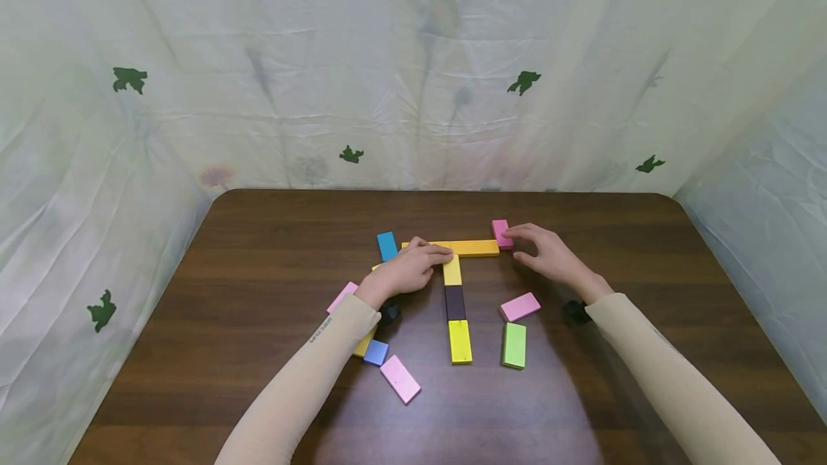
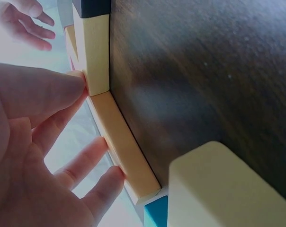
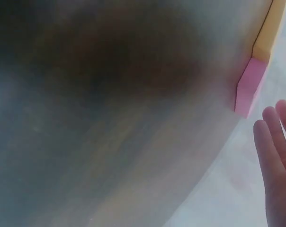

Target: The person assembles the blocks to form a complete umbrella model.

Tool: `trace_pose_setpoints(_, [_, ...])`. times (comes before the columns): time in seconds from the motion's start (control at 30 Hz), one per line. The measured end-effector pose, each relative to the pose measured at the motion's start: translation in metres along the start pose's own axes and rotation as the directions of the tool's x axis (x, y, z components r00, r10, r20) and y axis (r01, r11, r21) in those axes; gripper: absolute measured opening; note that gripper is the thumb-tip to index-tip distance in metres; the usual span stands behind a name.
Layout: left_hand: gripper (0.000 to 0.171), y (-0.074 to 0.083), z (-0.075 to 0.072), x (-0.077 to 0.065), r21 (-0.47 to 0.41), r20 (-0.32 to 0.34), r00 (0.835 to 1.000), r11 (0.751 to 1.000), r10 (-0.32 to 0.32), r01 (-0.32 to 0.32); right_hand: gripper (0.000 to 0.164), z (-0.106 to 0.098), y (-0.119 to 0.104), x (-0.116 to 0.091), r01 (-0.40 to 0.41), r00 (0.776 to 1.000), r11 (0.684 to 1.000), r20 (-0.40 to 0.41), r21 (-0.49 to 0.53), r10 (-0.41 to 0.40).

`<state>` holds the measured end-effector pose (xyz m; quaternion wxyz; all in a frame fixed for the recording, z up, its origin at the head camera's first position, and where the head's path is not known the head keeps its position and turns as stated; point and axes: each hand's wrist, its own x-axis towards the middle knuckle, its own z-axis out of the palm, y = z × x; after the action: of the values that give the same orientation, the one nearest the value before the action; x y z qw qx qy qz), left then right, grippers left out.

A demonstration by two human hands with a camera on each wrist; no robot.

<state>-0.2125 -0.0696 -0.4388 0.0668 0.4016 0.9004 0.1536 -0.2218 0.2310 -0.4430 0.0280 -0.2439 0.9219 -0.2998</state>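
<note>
Two orange blocks (image 1: 474, 248) lie end to end in a row across the table. A column runs toward the viewer from their joint: a pale yellow block (image 1: 452, 271), a dark block (image 1: 455, 303) and a bright yellow block (image 1: 460, 341). My left hand (image 1: 410, 268) rests at the left orange block (image 2: 121, 142); in the left wrist view its fingertips (image 2: 115, 175) touch that block's side, near the pale yellow block. A pink block (image 1: 500, 228) stands at the row's right end. Beside it is my right hand (image 1: 549, 253), fingers extended, holding nothing.
Left of the row lies a blue block (image 1: 387, 246). Around my left forearm are a pink block (image 1: 342, 296), a yellow block (image 1: 364, 344), a small blue block (image 1: 376, 352) and another pink one (image 1: 400, 379). Right of the column lie a pink block (image 1: 520, 306) and a green block (image 1: 514, 345).
</note>
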Motion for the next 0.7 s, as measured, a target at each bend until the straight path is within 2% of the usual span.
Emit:
trace_pose_setpoints(0.13, [0.043,-0.001,0.000,0.000,0.005,-0.005,1.000,1.000,0.007,-0.007,0.038,0.002,-0.003,-0.009,0.043,0.999,0.999,0.004,0.026,-0.043])
trace_pose_setpoints(0.33, [0.044,-0.001,0.000,-0.001,-0.009,-0.007,1.000,1.000,-0.002,0.002,0.036,0.004,-0.007,-0.020,0.026,0.998,0.998,0.050,0.052,-0.028])
trace_pose_setpoints(0.5, [0.044,-0.001,0.000,-0.003,-0.016,-0.005,1.000,1.000,-0.008,0.008,0.035,0.007,-0.010,-0.030,0.046,0.995,0.997,0.086,0.068,-0.051])
trace_pose_setpoints(0.7, [0.045,-0.003,0.002,-0.003,-0.016,-0.012,1.000,1.000,-0.003,0.003,0.035,0.008,-0.013,-0.041,0.020,0.990,0.994,0.135,0.104,-0.034])
